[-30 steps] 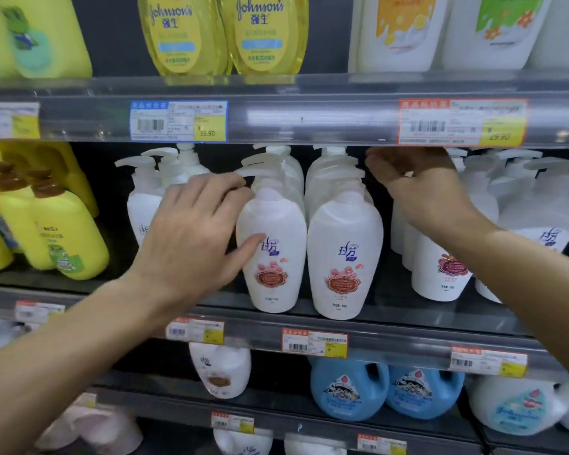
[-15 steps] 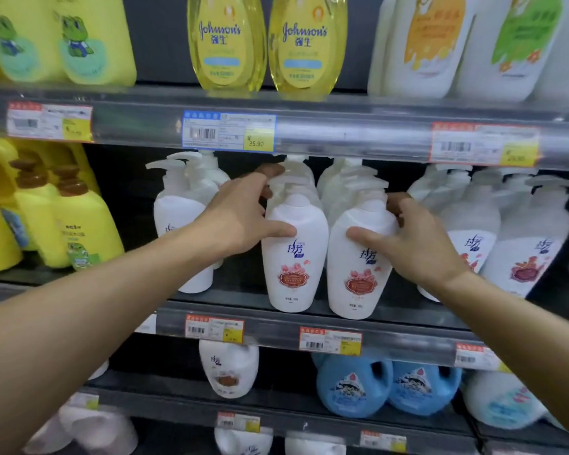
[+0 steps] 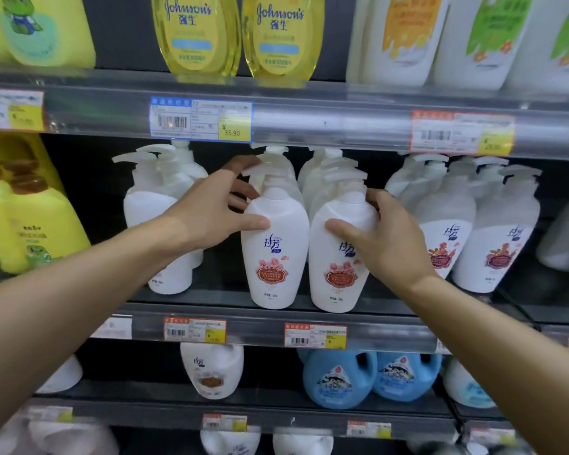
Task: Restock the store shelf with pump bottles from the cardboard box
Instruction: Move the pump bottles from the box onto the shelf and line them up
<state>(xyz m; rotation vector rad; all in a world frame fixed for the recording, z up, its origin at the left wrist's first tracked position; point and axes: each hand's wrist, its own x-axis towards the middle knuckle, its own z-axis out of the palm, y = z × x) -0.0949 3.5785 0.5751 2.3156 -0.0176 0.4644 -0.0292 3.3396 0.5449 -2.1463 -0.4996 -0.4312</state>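
Two white pump bottles with red flower labels stand side by side at the front of the middle shelf (image 3: 276, 318). My left hand (image 3: 211, 211) grips the shoulder of the left front bottle (image 3: 273, 254), thumb on its front, fingers round its back. My right hand (image 3: 388, 238) holds the right front bottle (image 3: 339, 257) the same way from its right side. More white pump bottles stand in rows behind them, and further groups stand to the left (image 3: 158, 211) and right (image 3: 493, 231). The cardboard box is out of view.
The upper shelf rail (image 3: 326, 116) with price tags hangs just above the pump heads. Yellow bottles (image 3: 30, 224) stand at far left on the middle shelf. Below are a white jug (image 3: 211, 369) and blue jugs (image 3: 339, 379).
My right hand came down and left from the rear bottles on the right onto the right front bottle. My left hand shifted onto the left front bottle. The camera moved closer.
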